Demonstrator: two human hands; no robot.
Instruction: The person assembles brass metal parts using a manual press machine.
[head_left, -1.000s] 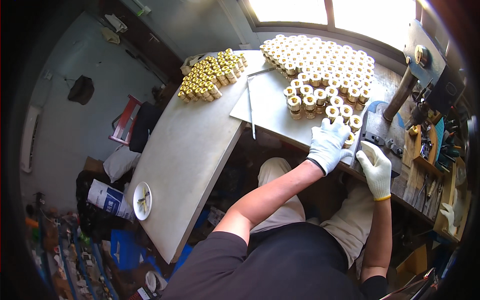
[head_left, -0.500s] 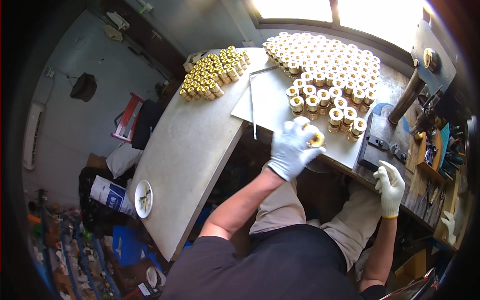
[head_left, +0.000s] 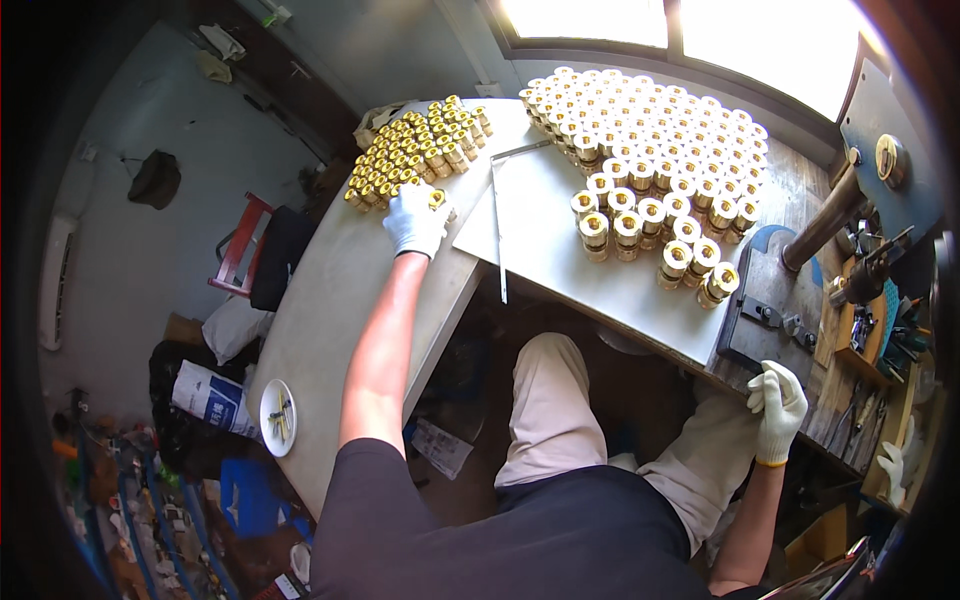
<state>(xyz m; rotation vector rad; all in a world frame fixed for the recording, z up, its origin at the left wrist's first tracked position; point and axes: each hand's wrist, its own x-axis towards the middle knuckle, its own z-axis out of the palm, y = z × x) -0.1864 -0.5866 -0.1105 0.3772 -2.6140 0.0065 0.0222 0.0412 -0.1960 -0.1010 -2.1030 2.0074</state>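
Note:
My left hand, in a pale grey-white glove, reaches over the left table. Its fingers are closed around a brass fitting at the near edge of a cluster of similar brass fittings. My right hand, in a cream glove with a yellow cuff, hangs at the front edge of the right bench beside a machine base. Its fingers are loosely bent and apart, and I see nothing in them. A large block of upright brass fittings covers much of the white board.
A thin metal square lies between the two groups, one end past the board's edge. Left of my left arm stands a white dish of small parts. A drill-press-like column rises at right, near a tool tray.
My left hand has swung left with the brass fitting, from in front of the large block to the smaller cluster. The right hand has barely moved, and the view has shifted slightly.

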